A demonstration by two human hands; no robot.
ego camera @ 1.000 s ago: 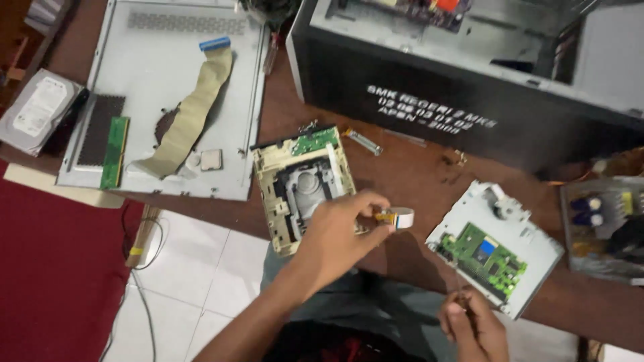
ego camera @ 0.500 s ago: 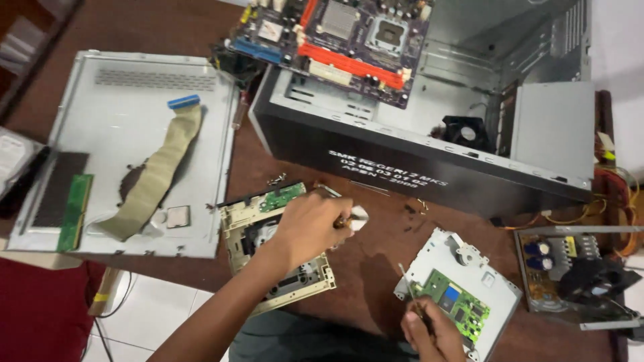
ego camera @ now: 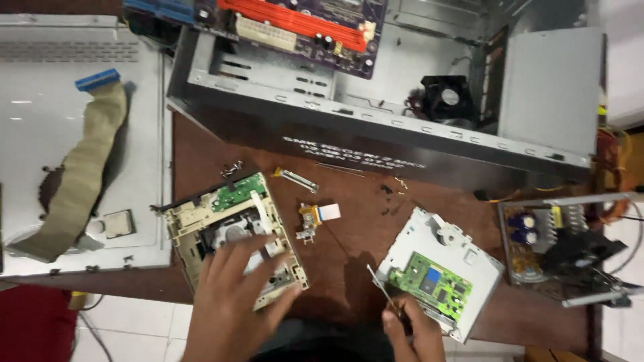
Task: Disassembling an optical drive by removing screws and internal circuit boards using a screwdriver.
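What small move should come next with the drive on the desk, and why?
Probably bring the screwdriver in the right hand across to the beige drive frame. The left hand already lies flat on that frame, steadying it, while the screwdriver tip points up beside the metal cover and touches nothing.

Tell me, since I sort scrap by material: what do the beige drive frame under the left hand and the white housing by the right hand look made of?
The drive frame looks like matte beige moulded plastic, with ribs and cut-outs. The white housing looks like painted or plated sheet metal, flat with folded edges, though that is uncertain.
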